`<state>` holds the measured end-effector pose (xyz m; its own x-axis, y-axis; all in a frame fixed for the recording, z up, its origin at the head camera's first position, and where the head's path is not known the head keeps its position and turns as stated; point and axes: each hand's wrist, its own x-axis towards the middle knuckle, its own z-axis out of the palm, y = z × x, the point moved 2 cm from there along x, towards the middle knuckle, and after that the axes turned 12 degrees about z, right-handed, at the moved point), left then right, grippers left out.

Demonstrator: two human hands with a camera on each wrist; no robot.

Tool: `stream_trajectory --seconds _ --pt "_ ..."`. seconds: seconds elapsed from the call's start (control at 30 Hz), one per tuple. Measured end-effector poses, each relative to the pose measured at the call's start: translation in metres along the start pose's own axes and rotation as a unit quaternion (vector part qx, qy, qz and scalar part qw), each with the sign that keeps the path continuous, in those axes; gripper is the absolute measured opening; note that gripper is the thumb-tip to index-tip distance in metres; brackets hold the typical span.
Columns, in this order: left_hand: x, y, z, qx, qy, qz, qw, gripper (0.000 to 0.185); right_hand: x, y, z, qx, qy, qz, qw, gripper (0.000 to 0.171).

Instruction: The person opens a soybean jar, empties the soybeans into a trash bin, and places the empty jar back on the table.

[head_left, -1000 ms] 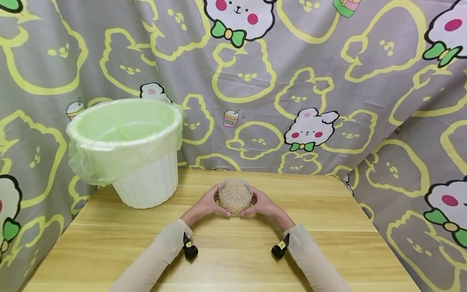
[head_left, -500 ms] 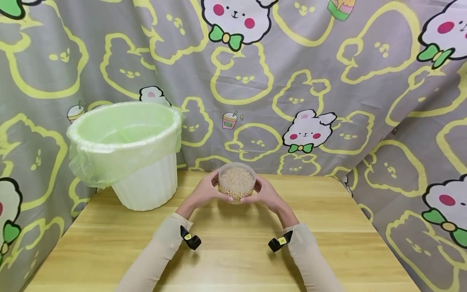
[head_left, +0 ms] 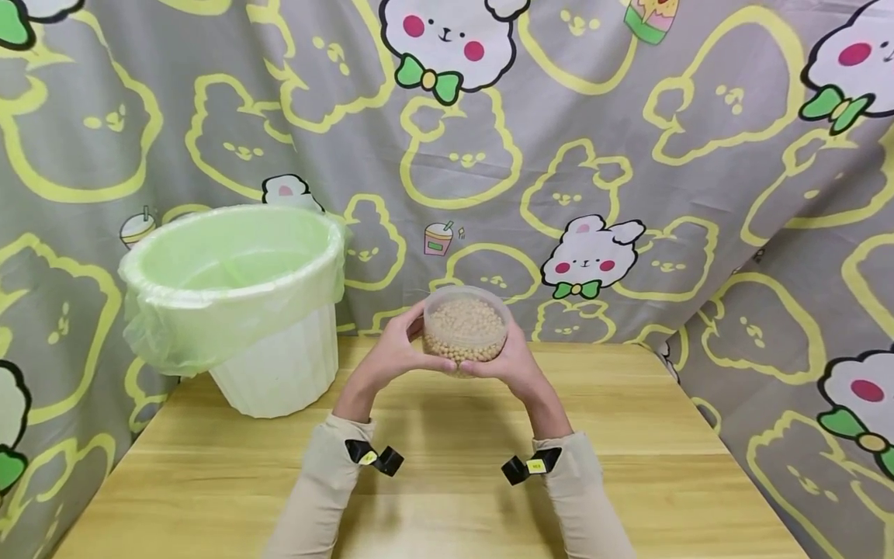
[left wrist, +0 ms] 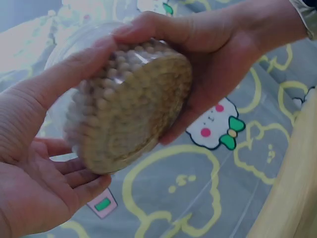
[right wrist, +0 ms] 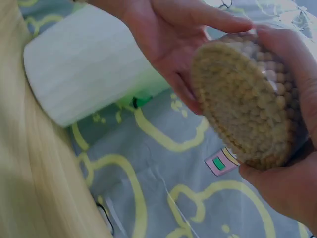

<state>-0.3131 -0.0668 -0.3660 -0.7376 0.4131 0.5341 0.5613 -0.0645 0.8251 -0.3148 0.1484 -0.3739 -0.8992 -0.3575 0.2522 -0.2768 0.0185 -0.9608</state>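
Note:
A round clear plastic tub (head_left: 465, 330) full of small beige beans, probably soybeans, is held up off the table between two hands. My left hand (head_left: 394, 351) grips its left side, thumb along the near wall and fingers around the far side. On the opposite side, my right hand (head_left: 515, 359) holds it the same way, and the thumb tips nearly meet at the front. Through the tub's base the packed beans (left wrist: 136, 111) show in the left wrist view. From the right wrist camera, the underside of the tub (right wrist: 240, 106) is visible too.
A white ribbed bin (head_left: 279, 365) lined with a pale green bag (head_left: 230, 310) stands at the table's back left. Behind the wooden table (head_left: 447, 505) hangs a grey cartoon-print curtain (head_left: 475, 178). Black wrist cameras sit on both sleeves.
Both hands have lifted the tub from the table and brought it higher and slightly to the right. The bin stays in place; the head view has tilted slightly.

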Motion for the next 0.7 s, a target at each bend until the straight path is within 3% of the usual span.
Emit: stream_trajectory --seconds 0.1,0.2,0.37,0.7 --pt "0.000 0.009 0.001 -0.010 0.013 0.005 0.9999 0.109 -0.002 -0.002 0.005 0.055 -0.014 0.004 0.998 0.102" --pt "-0.002 0.016 0.002 -0.025 0.028 0.020 0.9991 0.112 -0.003 -0.004 0.008 0.073 -0.026 0.001 0.997 0.103" --pt "-0.005 0.022 0.004 -0.009 0.044 0.036 0.9983 0.112 -0.002 -0.003 0.010 0.040 -0.027 -0.006 0.999 0.109" --pt "-0.005 0.019 0.003 0.108 0.065 -0.004 0.9920 0.116 0.002 0.007 0.021 -0.065 0.030 -0.002 0.997 0.112"
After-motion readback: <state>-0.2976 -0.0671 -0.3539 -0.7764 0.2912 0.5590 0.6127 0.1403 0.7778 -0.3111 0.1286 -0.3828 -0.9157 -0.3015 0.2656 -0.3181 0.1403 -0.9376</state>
